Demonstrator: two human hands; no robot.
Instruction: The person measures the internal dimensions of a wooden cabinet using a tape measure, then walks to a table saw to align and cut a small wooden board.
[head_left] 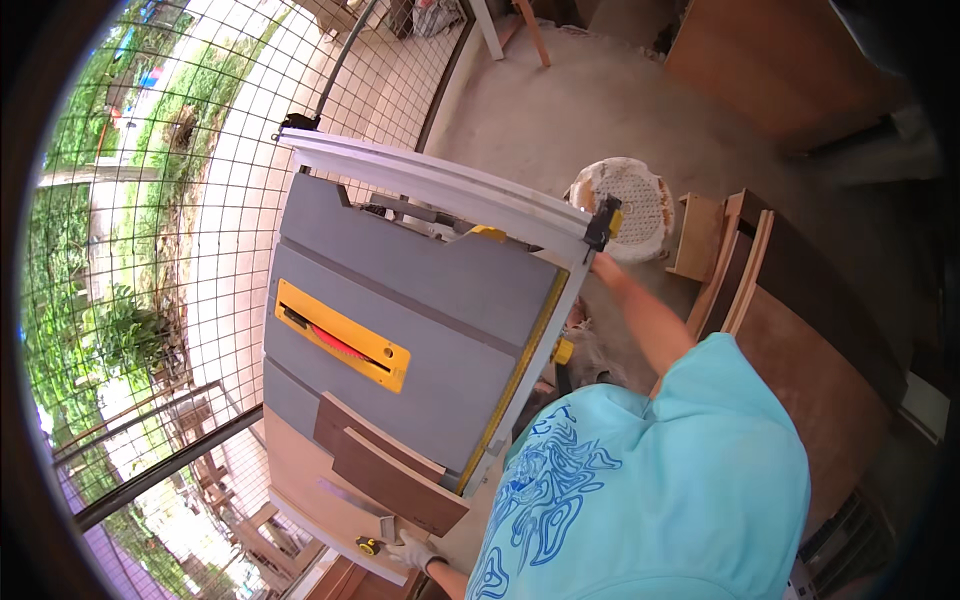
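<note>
Fence (440, 184) at ten o'clock from my outstretched right hand (602, 265), tape measure (369, 546) nine from left hand (411, 551); grips I can't tell.

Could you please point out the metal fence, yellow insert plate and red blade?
Metal fence (440, 184), head view: mid-length.
Yellow insert plate (342, 324), head view: top face.
Red blade (338, 343), head view: exposed rim.

boards (400, 490) on table saw (430, 300) | mesh (200, 200) — left of saw | stool (645, 205) — right of rip fence (440, 185)

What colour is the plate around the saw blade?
The plate is yellow, best seen in the head view.
</note>
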